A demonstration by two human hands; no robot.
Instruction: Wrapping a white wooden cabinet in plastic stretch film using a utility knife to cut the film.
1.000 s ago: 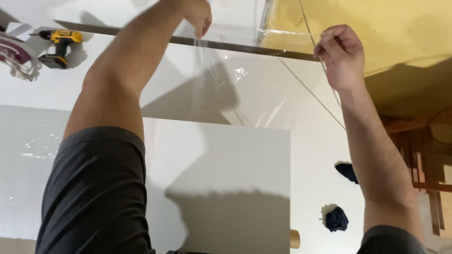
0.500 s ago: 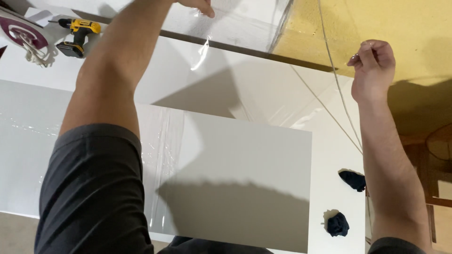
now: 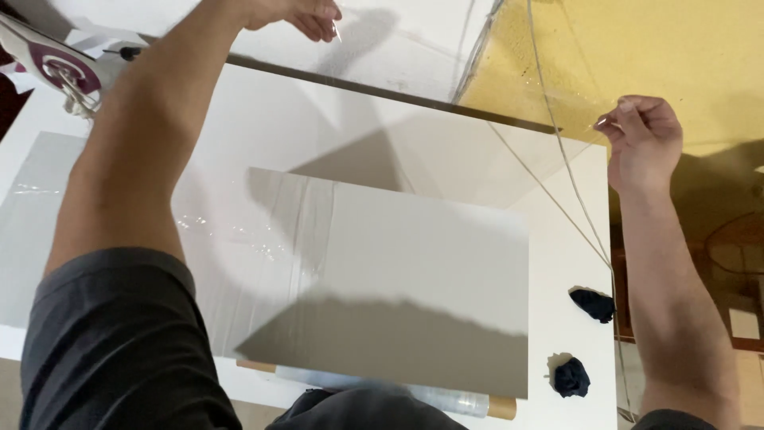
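Our right hand (image 3: 646,139) pinches the right edge of a clear film (image 3: 509,87) between thumb and forefinger, the other fingers curled in, out past the right side of the table (image 3: 569,239). Our left hand (image 3: 298,14) pinches the film's far left corner at the top of the view, fingertips closed on it. Between the two hands the film hangs stretched above the far part of the table, its edge running down on the right as a thin shiny line. Below it a white board (image 3: 398,279) lies flat on the table, with a roll (image 3: 446,398) of the same film at the near edge. Two dark cloths (image 3: 593,304) sit on the right strip of the table. An iron (image 3: 52,68) rests at the far left.
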